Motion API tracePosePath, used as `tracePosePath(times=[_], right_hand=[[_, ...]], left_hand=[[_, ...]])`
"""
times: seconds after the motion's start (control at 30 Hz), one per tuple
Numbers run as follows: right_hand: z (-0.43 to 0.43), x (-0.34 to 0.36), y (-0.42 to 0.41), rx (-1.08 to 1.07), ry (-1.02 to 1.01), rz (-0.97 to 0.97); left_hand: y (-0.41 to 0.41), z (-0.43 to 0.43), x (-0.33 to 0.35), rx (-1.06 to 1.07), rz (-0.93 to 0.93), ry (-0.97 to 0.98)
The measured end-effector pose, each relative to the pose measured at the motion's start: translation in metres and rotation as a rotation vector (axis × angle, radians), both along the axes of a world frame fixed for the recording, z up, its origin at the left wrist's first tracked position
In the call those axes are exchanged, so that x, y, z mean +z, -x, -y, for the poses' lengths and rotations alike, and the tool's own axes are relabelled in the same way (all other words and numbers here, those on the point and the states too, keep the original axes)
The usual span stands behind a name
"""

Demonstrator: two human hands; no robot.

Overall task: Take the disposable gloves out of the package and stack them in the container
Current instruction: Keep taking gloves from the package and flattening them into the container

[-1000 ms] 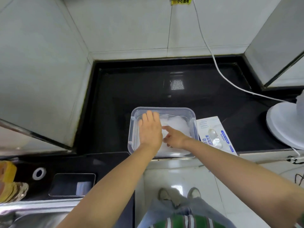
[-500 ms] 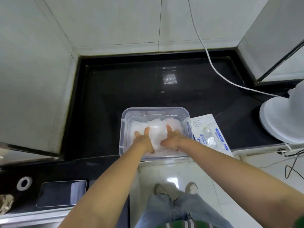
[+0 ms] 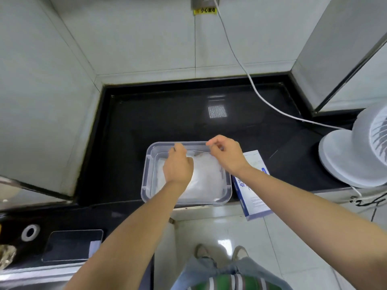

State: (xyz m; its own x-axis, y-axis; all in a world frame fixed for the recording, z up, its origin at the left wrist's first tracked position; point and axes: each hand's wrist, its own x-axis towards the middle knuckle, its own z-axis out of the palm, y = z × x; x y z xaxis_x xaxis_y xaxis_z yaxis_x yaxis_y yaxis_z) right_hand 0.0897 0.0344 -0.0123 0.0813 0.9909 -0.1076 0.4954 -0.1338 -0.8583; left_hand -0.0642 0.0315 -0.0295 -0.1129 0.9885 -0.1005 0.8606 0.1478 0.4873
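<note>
A clear plastic container [image 3: 146, 176] sits at the front edge of the black counter, holding a stack of thin whitish disposable gloves [image 3: 207, 178]. My left hand [image 3: 178, 164] is over the container's far left part, its fingers curled down at the far rim on the edge of a thin see-through glove. My right hand [image 3: 226, 155] hovers over the far right corner, thumb and forefinger pinching the same glove's edge. The white and blue glove package [image 3: 254, 197] lies flat just right of the container, partly under my right forearm and overhanging the counter edge.
A white fan [image 3: 354, 160] stands at the right on the black counter [image 3: 167, 118], with its white cable [image 3: 251, 86] running up to a wall socket. A dark phone [image 3: 73, 245] and a metal ring [image 3: 30, 232] lie on the lower counter at left. Tiled walls enclose the back.
Half a second ago both hands pressed flat on the glove stack. They have since moved to the container's far edge, and their fingers now curl on a glove's edge.
</note>
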Motion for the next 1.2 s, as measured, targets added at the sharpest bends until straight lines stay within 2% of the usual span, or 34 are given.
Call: tracePosePath(times=[0.07,0.2,0.33,0.4,0.47,0.63,0.8,0.87,1.03,1.13,1.2], right_hand=[[0.007,-0.001,-0.025,-0.053,-0.009,0.071],[0.027,-0.018,-0.079,-0.061,0.149,0.341],[0.050,-0.034,-0.108,0.172,0.417,0.620],[0.059,-0.045,-0.112,0.277,0.461,0.720],[0.065,-0.052,-0.114,0.281,0.461,0.721],[0.071,-0.046,-0.111,0.142,0.371,0.642],[0.075,-0.048,-0.113,0.121,0.314,0.568],[0.071,-0.052,-0.118,0.102,0.300,0.408],[0.059,-0.041,-0.132,-0.072,0.235,-0.189],[0.055,-0.030,-0.138,-0.178,0.162,-0.356],[0.056,-0.029,-0.139,-0.168,0.221,-0.387]], left_hand=[[-0.019,0.005,0.010,-0.011,0.073,-0.041],[-0.065,0.018,0.023,-0.132,0.144,-0.068],[-0.109,0.037,0.027,-0.294,0.203,-0.033],[-0.127,0.049,0.025,-0.359,0.196,0.023],[-0.141,0.059,0.019,-0.386,0.150,0.138],[-0.153,0.074,-0.010,-0.370,0.007,0.391],[-0.152,0.083,-0.027,-0.408,0.008,0.466],[-0.151,0.082,-0.029,-0.410,0.014,0.457],[-0.150,0.071,-0.031,-0.353,0.026,0.438],[-0.153,0.069,-0.029,-0.348,0.040,0.431],[-0.155,0.069,-0.028,-0.348,0.042,0.426]])
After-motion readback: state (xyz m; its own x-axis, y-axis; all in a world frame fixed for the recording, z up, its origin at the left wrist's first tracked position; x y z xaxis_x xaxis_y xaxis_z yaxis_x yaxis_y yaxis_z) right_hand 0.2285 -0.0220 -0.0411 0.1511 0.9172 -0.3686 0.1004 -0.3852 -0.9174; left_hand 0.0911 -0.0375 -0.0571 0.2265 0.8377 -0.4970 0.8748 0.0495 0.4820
